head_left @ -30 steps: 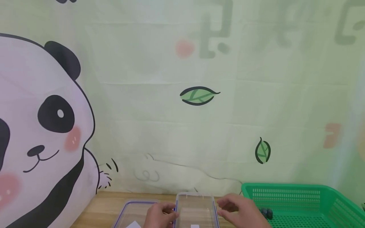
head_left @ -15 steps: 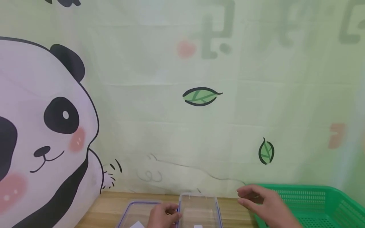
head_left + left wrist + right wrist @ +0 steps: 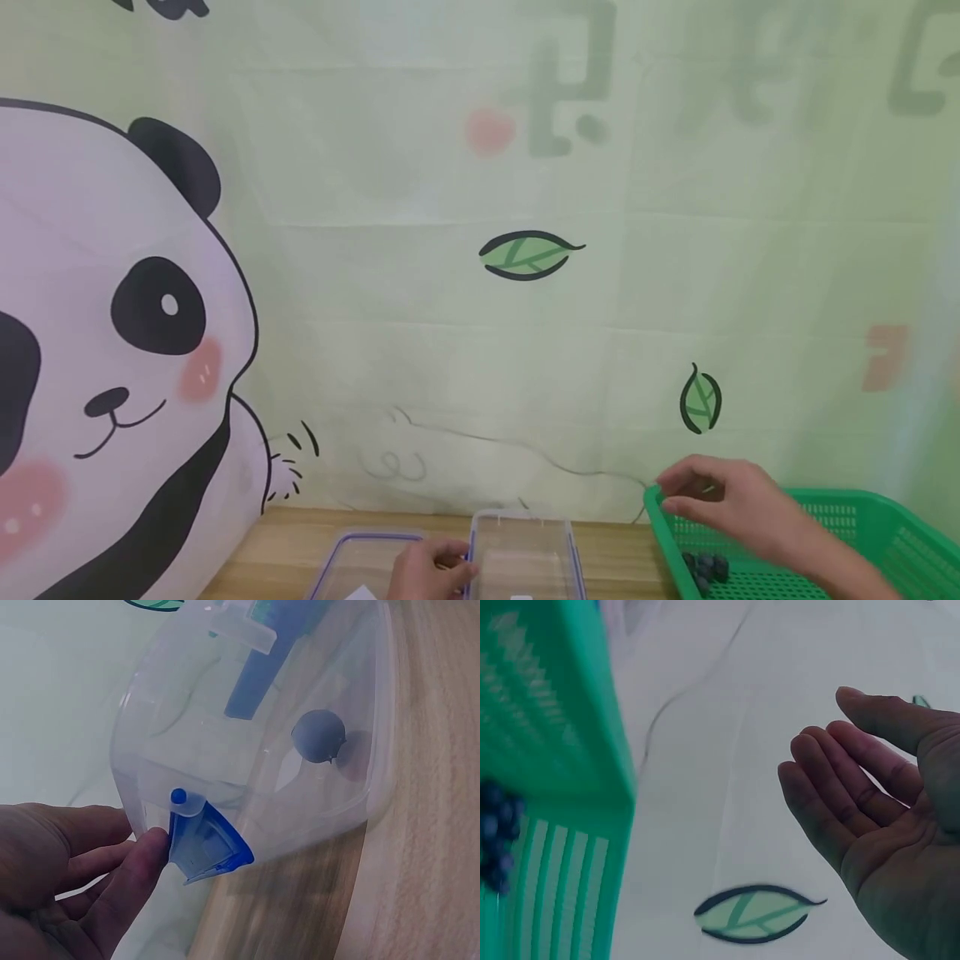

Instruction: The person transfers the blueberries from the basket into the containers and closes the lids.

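A clear plastic container (image 3: 522, 553) with blue side clips stands on the table. My left hand (image 3: 426, 572) pinches its rim between thumb and fingers, beside a blue clip (image 3: 214, 844) in the left wrist view. Inside the container lies one round dark blue berry (image 3: 319, 736). My right hand (image 3: 738, 507) hovers over the left rim of the green basket (image 3: 660, 540), fingers loosely bent and holding nothing. Several dark blue berries (image 3: 705, 570) lie in the basket below that hand. The right wrist view shows the empty palm (image 3: 885, 847) with its fingers together.
Left of the container lies a clear piece with a blue edge (image 3: 327, 560), partly hidden by my left hand, with a white patch (image 3: 361, 592) on it. Wooden table (image 3: 611, 554) shows between container and basket. A panda-printed cloth (image 3: 420, 350) hangs behind.
My right hand has moved right from beside the container to above the basket's left rim, rising slightly. My left hand stays on the container. The head view has shifted a little.
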The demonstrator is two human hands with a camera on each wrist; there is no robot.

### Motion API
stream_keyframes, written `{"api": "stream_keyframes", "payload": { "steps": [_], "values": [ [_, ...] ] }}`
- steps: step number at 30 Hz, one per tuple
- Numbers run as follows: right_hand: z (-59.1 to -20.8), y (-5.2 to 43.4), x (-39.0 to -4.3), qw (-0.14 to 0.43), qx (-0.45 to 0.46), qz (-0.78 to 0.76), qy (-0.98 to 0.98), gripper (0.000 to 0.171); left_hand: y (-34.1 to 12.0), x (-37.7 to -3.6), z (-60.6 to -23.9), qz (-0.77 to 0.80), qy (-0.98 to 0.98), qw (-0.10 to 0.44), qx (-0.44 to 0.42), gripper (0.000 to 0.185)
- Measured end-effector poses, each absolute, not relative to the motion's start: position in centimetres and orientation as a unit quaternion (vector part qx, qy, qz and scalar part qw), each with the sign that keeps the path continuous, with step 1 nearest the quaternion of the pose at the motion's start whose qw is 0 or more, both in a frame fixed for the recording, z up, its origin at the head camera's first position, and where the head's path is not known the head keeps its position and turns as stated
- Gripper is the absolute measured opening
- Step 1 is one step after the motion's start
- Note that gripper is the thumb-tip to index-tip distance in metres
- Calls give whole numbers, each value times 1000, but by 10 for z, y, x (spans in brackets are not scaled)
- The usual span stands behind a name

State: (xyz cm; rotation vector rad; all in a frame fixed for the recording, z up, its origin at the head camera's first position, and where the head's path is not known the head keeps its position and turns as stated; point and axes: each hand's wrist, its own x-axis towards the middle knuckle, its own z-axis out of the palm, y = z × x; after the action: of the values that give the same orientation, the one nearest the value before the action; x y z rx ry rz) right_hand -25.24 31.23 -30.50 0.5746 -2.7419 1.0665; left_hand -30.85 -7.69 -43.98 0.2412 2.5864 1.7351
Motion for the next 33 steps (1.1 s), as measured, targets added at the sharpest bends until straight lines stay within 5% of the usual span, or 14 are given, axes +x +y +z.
{"api": "stream_keyframes", "payload": {
  "steps": [33],
  "values": [
    [-368,394,-326,-18,168,321,-932,17,-78,-310,-443,559,825,4,87,26]
  ]
}}
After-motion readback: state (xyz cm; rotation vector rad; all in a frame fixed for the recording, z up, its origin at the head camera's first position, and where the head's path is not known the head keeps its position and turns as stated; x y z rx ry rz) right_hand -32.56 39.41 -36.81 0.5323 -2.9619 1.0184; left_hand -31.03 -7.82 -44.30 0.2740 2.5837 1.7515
